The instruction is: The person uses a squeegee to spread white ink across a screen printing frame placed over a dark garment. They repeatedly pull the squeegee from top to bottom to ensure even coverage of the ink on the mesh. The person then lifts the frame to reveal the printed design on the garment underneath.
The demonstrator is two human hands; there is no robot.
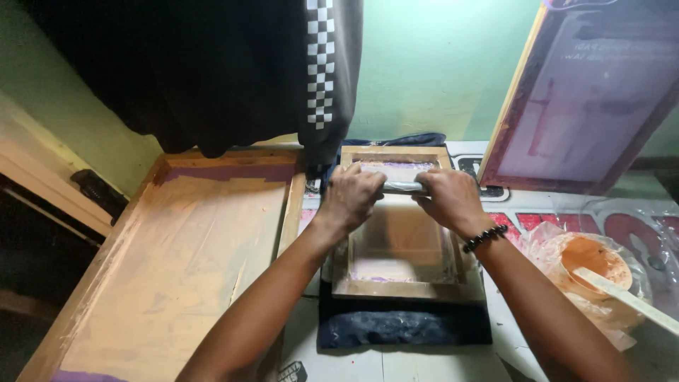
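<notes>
Both my hands grip one squeegee (403, 187) over a small wooden-framed printing screen (396, 288). My left hand (350, 197) closes on the squeegee's left end and my right hand (450, 199), with a dark bead bracelet at the wrist, on its right end. The squeegee sits near the far end of the screen's mesh. The screen lies on a dark blue cloth (403, 328), which shows at the near side and behind the frame.
A large wooden-framed screen (180, 255) lies flat to the left. Another screen (587, 106) leans against the green wall at right. A plastic-wrapped tub of orange ink (590, 258) with a pale stick stands at right. Dark garments (212, 71) hang above.
</notes>
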